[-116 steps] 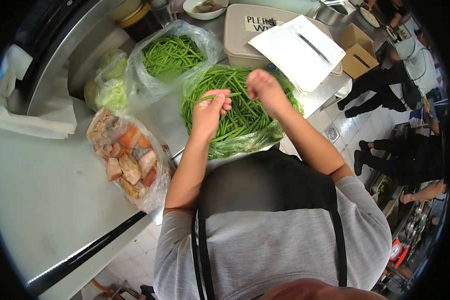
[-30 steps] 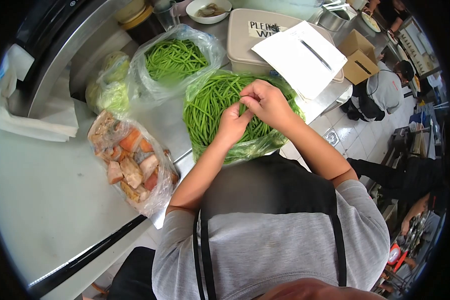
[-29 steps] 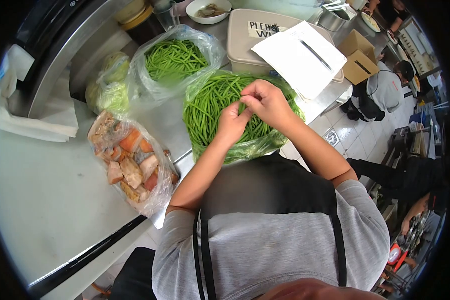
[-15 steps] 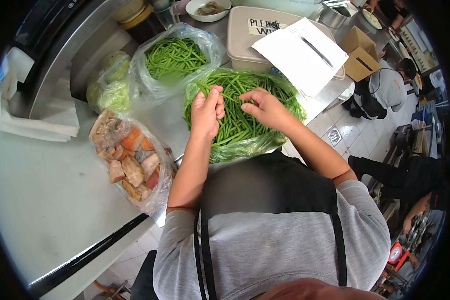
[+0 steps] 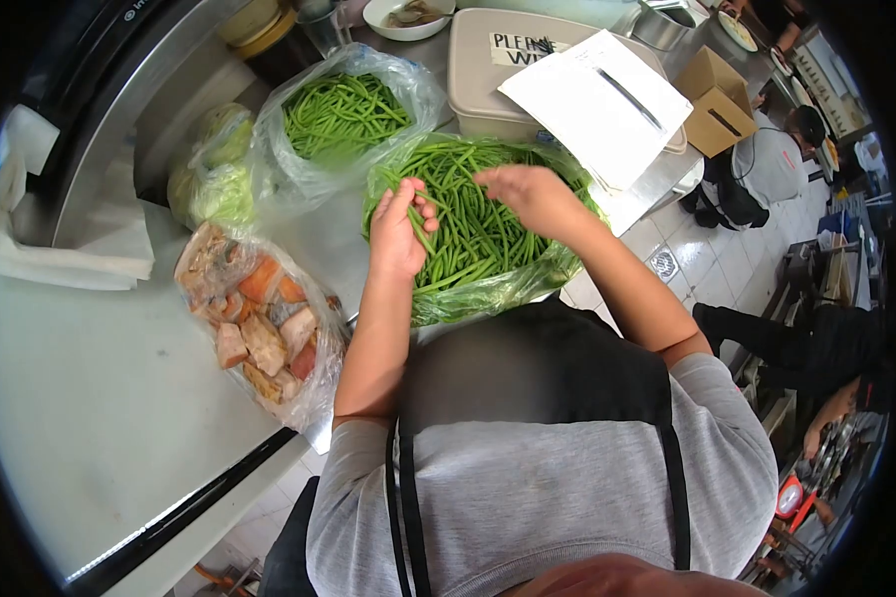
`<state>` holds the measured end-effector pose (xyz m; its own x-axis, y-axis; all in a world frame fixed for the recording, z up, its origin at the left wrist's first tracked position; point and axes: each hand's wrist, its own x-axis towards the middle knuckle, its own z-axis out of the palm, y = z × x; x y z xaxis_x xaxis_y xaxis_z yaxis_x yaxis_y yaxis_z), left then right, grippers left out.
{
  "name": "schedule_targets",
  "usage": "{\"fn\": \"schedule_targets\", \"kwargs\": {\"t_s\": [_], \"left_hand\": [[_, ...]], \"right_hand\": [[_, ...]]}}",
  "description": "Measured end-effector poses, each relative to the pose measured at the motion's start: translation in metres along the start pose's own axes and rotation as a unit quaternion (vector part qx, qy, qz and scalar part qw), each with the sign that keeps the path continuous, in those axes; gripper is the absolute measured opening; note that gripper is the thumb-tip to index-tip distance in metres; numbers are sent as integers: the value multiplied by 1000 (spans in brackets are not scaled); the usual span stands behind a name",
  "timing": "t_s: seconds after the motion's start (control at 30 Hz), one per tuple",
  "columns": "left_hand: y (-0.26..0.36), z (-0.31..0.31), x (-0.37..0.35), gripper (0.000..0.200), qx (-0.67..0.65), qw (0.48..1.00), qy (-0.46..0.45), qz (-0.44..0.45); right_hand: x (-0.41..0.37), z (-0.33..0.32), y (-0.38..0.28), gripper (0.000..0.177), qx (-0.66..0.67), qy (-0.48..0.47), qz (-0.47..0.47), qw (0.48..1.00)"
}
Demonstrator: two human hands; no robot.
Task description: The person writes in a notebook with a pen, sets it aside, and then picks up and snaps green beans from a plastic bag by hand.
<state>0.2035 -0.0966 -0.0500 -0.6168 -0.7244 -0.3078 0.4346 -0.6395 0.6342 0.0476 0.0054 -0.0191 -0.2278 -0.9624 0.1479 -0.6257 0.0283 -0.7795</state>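
Note:
My left hand (image 5: 402,231) is closed around green beans at the left side of a large open plastic bag full of green beans (image 5: 478,224). Over the upper part of the same bag is my right hand (image 5: 533,197), its fingers stretched out above the beans; nothing can be seen in it. A second clear bag of green beans (image 5: 343,114) stands behind and to the left. Beside that lies a bag of pale green vegetables (image 5: 214,169), and nearer to me is a clear bag with meat-like chunks (image 5: 264,343).
A beige lidded box (image 5: 473,75) stands behind the beans, with white papers (image 5: 597,109) and a pen on top. Farther back are a white bowl (image 5: 408,20), a metal pot (image 5: 664,28) and a cardboard box (image 5: 715,99). Other people stand at the right.
My left hand has shifted slightly down and left with the beans. My right hand's fingers have opened out from a curled pose.

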Motion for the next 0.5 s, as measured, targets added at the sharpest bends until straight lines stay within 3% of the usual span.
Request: {"fn": "schedule_targets", "kwargs": {"t_s": [0.03, 0.13, 0.23, 0.3, 0.37, 0.47, 0.5], "left_hand": [[0, 4, 0, 12, 18, 1000, 16, 11], [-4, 10, -1, 14, 36, 999, 33, 11], [-9, -4, 1, 18, 72, 997, -10, -14], [-7, -7, -3, 18, 99, 993, -47, -54], [-10, -1, -5, 19, 140, 988, -23, -60], [-18, 0, -1, 25, 157, 985, -39, -53], [-21, 10, -4, 26, 145, 988, -32, -51]], "right_hand": [[-1, 7, 1, 18, -147, 1, -2, 989], [-7, 14, -20, 22, -287, -245, 171, 910], [-18, 32, 5, 25, -310, -230, 168, 907], [-22, 25, 16, 24, -204, -131, 168, 956], [-28, 17, 20, 25, -63, -13, 185, 981], [-30, 15, 16, 25, 47, 5, 233, 971], [-30, 15, 8, 27, 55, 7, 212, 976]]}}
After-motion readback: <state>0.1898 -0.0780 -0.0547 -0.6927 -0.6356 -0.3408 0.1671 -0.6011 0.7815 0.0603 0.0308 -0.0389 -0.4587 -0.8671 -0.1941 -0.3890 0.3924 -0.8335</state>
